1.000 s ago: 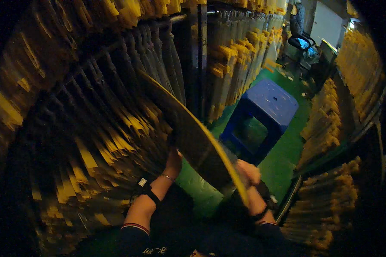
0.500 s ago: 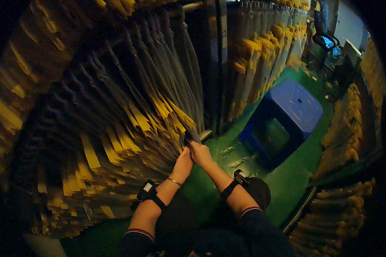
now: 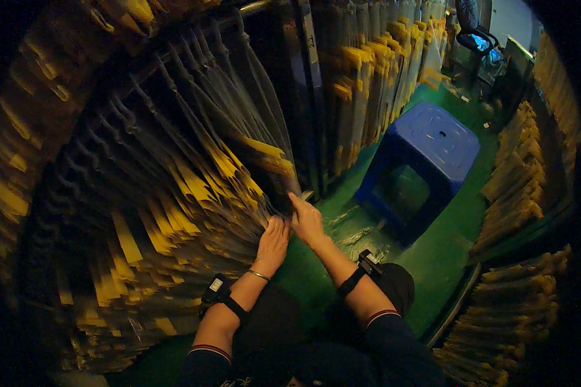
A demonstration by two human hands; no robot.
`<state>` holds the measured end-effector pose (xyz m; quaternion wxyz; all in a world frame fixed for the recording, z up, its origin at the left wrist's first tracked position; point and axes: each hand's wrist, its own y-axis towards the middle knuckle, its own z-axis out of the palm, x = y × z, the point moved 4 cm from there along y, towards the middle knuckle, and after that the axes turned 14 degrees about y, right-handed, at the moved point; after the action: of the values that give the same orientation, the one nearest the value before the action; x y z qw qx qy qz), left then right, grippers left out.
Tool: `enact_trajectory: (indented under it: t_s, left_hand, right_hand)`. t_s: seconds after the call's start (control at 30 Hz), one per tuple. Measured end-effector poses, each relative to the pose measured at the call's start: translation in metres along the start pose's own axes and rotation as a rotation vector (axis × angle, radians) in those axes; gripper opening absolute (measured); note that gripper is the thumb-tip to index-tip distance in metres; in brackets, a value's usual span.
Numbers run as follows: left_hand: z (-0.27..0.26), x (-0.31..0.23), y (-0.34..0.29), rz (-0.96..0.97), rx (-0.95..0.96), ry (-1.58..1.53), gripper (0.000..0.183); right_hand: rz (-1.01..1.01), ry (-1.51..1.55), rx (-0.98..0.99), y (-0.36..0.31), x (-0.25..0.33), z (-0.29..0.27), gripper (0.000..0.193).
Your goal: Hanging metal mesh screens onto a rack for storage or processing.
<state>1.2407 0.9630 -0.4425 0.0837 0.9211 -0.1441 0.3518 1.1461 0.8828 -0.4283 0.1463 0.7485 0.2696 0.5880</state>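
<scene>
Racked sheets (image 3: pixel 193 193) against both hands' fingers (image 3: pixel 279 224)

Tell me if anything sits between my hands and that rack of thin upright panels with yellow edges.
Nothing visible does. The left hand and the right hand both rest directly against the edges of the thin upright yellow-edged panels. The blue plastic stool stands apart, off to the right.

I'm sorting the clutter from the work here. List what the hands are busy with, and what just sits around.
In hand:
- left hand and right hand, pressed against the rack of upright yellow-edged panels

Lying about:
- blue plastic stool
- green floor
- panel racks at right
</scene>
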Motion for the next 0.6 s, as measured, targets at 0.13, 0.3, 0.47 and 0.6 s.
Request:
enact_trajectory:
  t_s: [0.13,0.3,0.47,0.6]
  left_hand:
    - [-0.022,0.013,-0.002,-0.067,-0.108,-0.058,0.044]
    - [-0.067,0.038,-0.009,-0.058,-0.263,-0.201,0.045]
    - [-0.080,0.049,-0.020,-0.131,-0.422,-0.353,0.041]
    - [-0.086,0.047,-0.021,-0.051,-0.441,-0.557,0.038]
  right_hand:
    - [0.043,0.068,0.021,0.007,-0.006,-0.003,0.034]
    - [0.068,0.148,0.012,0.013,-0.009,-0.004,0.030]
    - [0.082,0.183,0.006,0.019,-0.013,-0.014,0.029]
    - [0.207,0.249,0.076,0.023,-0.016,-0.052,0.031]
